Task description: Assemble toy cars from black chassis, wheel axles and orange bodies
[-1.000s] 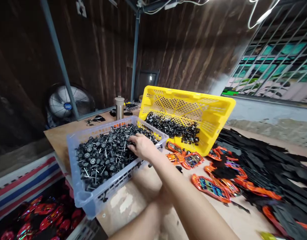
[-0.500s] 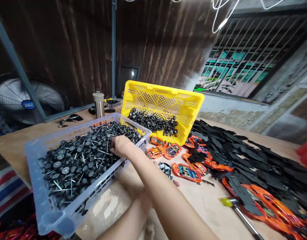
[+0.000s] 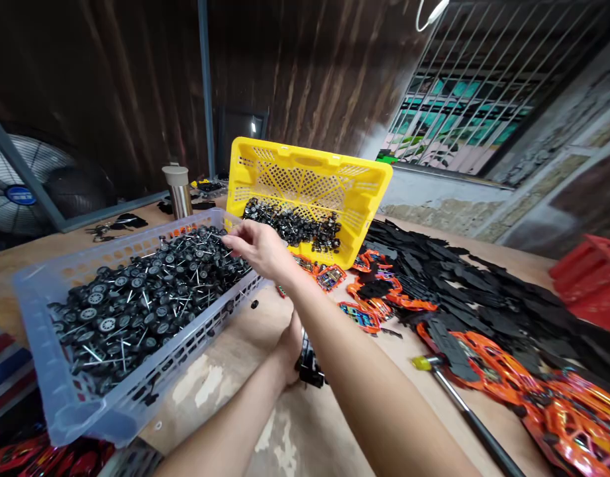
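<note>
My right hand [image 3: 262,248] is above the near right edge of the clear plastic basket [image 3: 118,414], its thumb and fingertips pinched together. Whatever it may hold is too small to make out. Black toy wheels on thin metal axles [image 3: 158,285] fill this basket. Lower down, my left hand [image 3: 289,348] is closed around a black toy car chassis [image 3: 310,364], partly covered by my right forearm. One loose black wheel [image 3: 254,304] lies on the table beside the basket.
A tilted yellow crate [image 3: 309,175] holds more small black parts. Orange toy car bodies [image 3: 488,358] and black flat pieces [image 3: 434,278] spread over the right side. A yellow-headed hammer [image 3: 463,404] lies nearby. A metal cup [image 3: 179,193] stands behind the basket.
My right hand has lifted out of the wheels to above the basket's edge. My left hand and the chassis now show more from behind the right forearm. The camera view has shifted.
</note>
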Demonstrator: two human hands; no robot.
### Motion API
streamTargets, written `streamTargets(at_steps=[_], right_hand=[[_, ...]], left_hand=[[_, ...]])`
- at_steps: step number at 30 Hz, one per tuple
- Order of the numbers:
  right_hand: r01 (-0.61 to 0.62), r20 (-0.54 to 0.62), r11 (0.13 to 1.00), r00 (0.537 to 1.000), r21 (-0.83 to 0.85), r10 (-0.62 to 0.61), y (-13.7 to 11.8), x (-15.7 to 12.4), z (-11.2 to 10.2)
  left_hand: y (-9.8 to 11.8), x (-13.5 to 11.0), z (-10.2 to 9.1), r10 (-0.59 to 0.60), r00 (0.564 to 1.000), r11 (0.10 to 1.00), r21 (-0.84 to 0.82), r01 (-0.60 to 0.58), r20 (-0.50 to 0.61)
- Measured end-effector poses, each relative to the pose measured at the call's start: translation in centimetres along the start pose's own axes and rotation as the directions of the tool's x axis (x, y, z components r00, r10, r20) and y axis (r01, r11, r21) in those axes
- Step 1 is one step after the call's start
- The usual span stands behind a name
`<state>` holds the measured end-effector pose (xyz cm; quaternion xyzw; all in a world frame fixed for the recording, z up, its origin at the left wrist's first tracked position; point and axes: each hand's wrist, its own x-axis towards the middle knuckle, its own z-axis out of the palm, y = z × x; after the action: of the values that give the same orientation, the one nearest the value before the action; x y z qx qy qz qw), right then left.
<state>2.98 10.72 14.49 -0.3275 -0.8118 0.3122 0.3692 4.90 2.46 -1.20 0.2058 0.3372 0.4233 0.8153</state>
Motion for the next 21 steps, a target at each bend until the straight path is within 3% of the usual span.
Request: streamTargets(at_steps=[3, 5, 7, 10, 13, 18, 21], right_hand=[[0.047, -0.084, 0.983, 0.994, -0.176, -0.063, 1.2, -4.9, -4.0], [-0.005, -0.14, 0.96, 0.99, -0.282, -0.036, 2.5, -9.6, -6.0], [-0.053, -0.151, 0.936, 0.989, -0.348, 0.0, 4.1, -14.2, -7.1], [-0.068, -0.112, 0.927, 0.993, -0.37, 0.028, 6.0, -19.5, -7.0], [-0.076, -0.152, 0.9, 0.988, -0.429, 0.011, 7.2, -21.9, -6.2], [-0.032, -0.132, 0.888, 0.991, -0.458, -0.032, 8.1, -22.8, -5.6], [-0.025, -0.163, 0.913, 0.986, -0.406, -0.045, 8.7, -23.3, -5.7]], left_hand=[[0.7, -0.3, 0.3, -0.087, 0.993, 0.995, -0.032, 0.09, 0.085], [1.0, -0.3, 0.3, -0.126, 0.982, 0.989, -0.056, 0.135, 0.14], [1.1, -0.4, 0.3, -0.143, 0.974, 0.987, -0.051, 0.154, 0.174], [0.7, -0.3, 0.3, -0.173, 0.96, 0.985, 0.013, 0.175, 0.22], [0.4, -0.3, 0.4, -0.165, 0.963, 0.986, 0.05, 0.157, 0.212], [0.3, -0.4, 0.6, -0.197, 0.976, 0.969, 0.169, 0.179, 0.096], [0.2, -0.6, 0.7, -0.186, 0.979, 0.963, 0.214, 0.165, 0.083]])
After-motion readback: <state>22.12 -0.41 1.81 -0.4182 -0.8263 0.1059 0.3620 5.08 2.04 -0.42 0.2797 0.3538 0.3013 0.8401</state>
